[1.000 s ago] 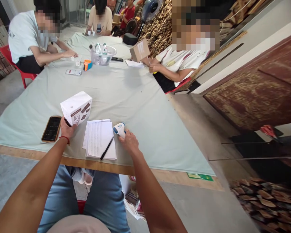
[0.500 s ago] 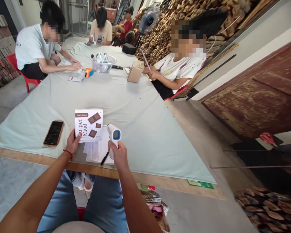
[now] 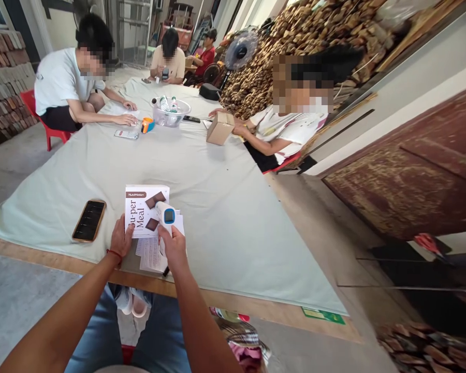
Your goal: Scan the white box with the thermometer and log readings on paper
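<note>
Left hand (image 3: 121,239) props white meal box (image 3: 146,210) upright on table cloth (image 3: 217,207), fingers clasped on its lower edge. Right hand (image 3: 173,247) grips infrared thermometer (image 3: 165,215), nose touching box front. Scanning step, seemingly; next needs steady aim. Smartphone (image 3: 89,220) left of box, papers (image 3: 152,255) beneath.

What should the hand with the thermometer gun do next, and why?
Probably tip the thermometer gun a bit more toward the front of the Super Meal box. The right hand holds it right beside the box, its blue screen facing the camera, while the left hand props the box upright over the papers. The two look close already.
</note>
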`<state>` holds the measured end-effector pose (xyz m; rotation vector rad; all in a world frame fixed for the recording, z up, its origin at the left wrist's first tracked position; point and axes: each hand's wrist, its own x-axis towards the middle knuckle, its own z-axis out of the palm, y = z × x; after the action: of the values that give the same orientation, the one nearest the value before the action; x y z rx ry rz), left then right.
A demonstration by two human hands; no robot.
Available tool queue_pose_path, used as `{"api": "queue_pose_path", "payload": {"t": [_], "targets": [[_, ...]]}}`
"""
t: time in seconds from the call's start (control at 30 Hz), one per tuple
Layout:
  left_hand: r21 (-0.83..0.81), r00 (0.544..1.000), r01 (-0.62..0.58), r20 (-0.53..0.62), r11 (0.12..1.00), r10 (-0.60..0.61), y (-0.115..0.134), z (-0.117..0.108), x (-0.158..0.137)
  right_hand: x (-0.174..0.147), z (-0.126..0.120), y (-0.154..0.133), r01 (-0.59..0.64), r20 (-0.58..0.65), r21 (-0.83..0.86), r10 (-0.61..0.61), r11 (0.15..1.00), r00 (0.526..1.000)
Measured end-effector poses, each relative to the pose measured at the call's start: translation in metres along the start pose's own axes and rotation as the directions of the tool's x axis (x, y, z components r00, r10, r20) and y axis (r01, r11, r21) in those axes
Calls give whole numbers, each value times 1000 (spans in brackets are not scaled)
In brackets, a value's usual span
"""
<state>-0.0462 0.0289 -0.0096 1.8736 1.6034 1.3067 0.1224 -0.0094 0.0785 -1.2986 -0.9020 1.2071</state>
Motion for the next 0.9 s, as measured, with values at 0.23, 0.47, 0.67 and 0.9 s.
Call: {"api": "queue_pose_path", "payload": {"t": [0.23, 0.47, 0.67, 0.9], "targets": [[7, 1000, -4, 13, 1000, 4, -2, 1, -2, 16, 10, -6, 26, 4, -107, -26, 994, 1000], [11, 999, -32, 17, 999, 32, 2, -1, -1, 19, 9, -5, 24, 3, -144, -24, 989, 1000], [18, 1000, -12, 13, 1000, 11, 0, 1, -1, 19, 9, -11, 9, 0, -145, -9, 989, 1000], [8, 1000, -1, 24, 1000, 1, 1, 0, 0, 19, 10, -13, 8, -19, -189, -12, 982, 1000]]}}
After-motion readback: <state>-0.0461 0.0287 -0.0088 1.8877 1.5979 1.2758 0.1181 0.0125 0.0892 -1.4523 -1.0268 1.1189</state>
